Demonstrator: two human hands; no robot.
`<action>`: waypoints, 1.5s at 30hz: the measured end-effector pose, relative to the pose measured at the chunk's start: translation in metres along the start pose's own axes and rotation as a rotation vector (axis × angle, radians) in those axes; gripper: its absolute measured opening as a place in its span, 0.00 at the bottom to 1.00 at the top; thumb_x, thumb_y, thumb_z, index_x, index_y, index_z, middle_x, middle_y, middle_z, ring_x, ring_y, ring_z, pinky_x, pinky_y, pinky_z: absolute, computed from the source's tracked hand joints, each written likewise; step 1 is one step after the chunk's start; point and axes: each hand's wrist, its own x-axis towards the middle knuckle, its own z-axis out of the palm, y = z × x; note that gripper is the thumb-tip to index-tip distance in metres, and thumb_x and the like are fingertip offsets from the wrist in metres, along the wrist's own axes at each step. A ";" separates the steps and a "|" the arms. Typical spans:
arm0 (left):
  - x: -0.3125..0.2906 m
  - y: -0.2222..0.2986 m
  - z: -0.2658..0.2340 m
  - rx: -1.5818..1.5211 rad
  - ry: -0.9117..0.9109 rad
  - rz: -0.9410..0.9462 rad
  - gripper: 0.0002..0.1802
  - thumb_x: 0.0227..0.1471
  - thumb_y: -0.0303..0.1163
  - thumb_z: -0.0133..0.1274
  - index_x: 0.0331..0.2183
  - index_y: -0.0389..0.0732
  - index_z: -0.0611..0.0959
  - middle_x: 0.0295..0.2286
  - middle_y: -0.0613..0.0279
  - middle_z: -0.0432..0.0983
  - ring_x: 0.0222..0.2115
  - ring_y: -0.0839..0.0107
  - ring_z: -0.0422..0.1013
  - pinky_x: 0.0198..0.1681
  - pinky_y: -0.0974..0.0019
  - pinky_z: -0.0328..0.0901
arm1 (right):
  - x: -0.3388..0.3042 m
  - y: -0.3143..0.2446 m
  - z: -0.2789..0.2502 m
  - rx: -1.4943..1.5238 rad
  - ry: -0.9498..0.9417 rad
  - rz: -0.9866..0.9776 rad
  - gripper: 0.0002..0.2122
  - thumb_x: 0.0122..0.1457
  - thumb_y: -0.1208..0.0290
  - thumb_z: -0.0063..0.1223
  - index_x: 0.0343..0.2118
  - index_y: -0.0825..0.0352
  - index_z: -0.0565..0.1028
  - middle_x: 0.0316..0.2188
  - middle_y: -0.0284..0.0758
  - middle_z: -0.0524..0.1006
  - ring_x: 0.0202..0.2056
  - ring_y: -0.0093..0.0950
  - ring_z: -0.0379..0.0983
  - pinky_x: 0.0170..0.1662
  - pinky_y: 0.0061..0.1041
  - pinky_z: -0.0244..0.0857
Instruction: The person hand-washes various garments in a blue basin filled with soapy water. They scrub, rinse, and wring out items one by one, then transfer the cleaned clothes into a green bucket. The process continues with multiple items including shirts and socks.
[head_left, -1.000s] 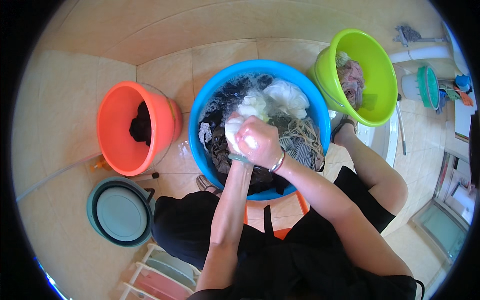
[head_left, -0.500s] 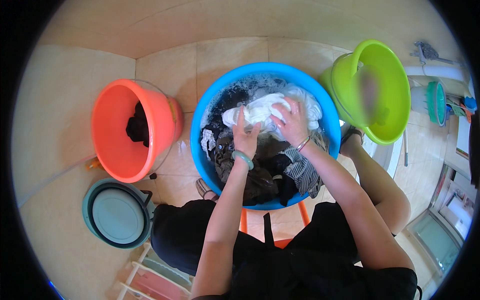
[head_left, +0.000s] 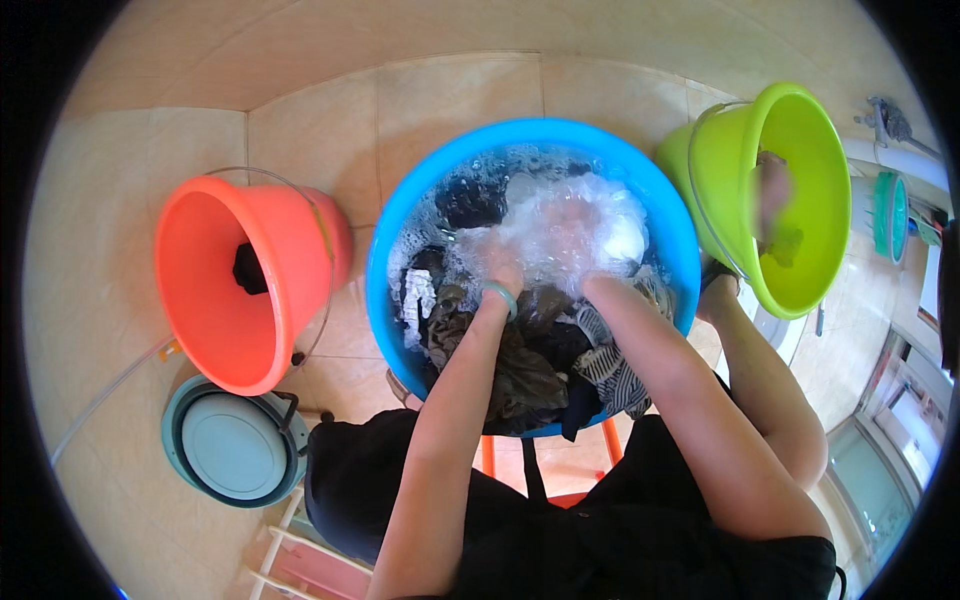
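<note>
A blue basin (head_left: pixel 384 250) holds sudsy water and a heap of laundry. Both my hands are sunk in the water at the far side, on a white cloth (head_left: pixel 622 238) that is partly under the surface. My left hand (head_left: pixel 502 262), with a green bangle at its wrist, is under to about the knuckles. Splash and foam blur my right hand (head_left: pixel 572 218), which is under past the wrist. The fingers of both are hidden. Nearer me lie a dark brown garment (head_left: pixel 525 370), a black-and-white striped cloth (head_left: pixel 605 360) and a small white patterned piece (head_left: pixel 418 295).
An orange bucket (head_left: pixel 205 320) with dark cloth (head_left: pixel 250 270) inside stands left; a lime green bucket (head_left: pixel 690 190) stands right, its contents blurred. At lower left is a grey-green collapsible basin (head_left: pixel 235 450). My legs flank the blue basin. Tiled walls close off the far side.
My hands have gone down from the top of the white cloth into the water, pressing it under and stirring up foam. The whole view has shifted slightly.
</note>
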 end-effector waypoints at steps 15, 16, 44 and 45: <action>-0.073 0.046 -0.085 -1.967 -0.509 0.010 0.32 0.58 0.58 0.43 0.50 0.41 0.73 0.39 0.58 0.75 0.39 0.61 0.73 0.43 0.56 0.70 | -0.149 -0.230 -0.075 -0.135 -0.139 -0.999 0.07 0.48 0.71 0.56 0.31 0.55 0.77 0.42 0.28 0.72 0.44 0.35 0.65 0.48 0.35 0.60; -0.080 0.043 -0.088 -1.970 -0.554 -0.030 0.29 0.59 0.54 0.44 0.49 0.40 0.73 0.39 0.56 0.75 0.39 0.61 0.73 0.42 0.55 0.70 | -0.162 -0.235 -0.078 -0.124 -0.140 -1.039 0.08 0.48 0.69 0.55 0.33 0.56 0.78 0.43 0.27 0.71 0.44 0.34 0.63 0.47 0.36 0.59; -0.193 0.119 -0.096 -0.642 0.343 0.491 0.23 0.63 0.41 0.42 0.57 0.45 0.70 0.52 0.54 0.71 0.50 0.64 0.69 0.53 0.65 0.61 | -0.125 -0.171 -0.158 -0.715 0.112 -0.443 0.12 0.50 0.69 0.56 0.38 0.64 0.75 0.39 0.37 0.76 0.47 0.40 0.68 0.48 0.42 0.61; -0.190 0.120 -0.096 -0.515 0.228 0.458 0.26 0.63 0.45 0.41 0.59 0.47 0.67 0.53 0.51 0.69 0.52 0.58 0.67 0.54 0.63 0.60 | -0.124 -0.178 -0.160 -0.557 0.089 -0.483 0.19 0.48 0.70 0.57 0.45 0.64 0.71 0.45 0.39 0.73 0.49 0.42 0.67 0.50 0.41 0.60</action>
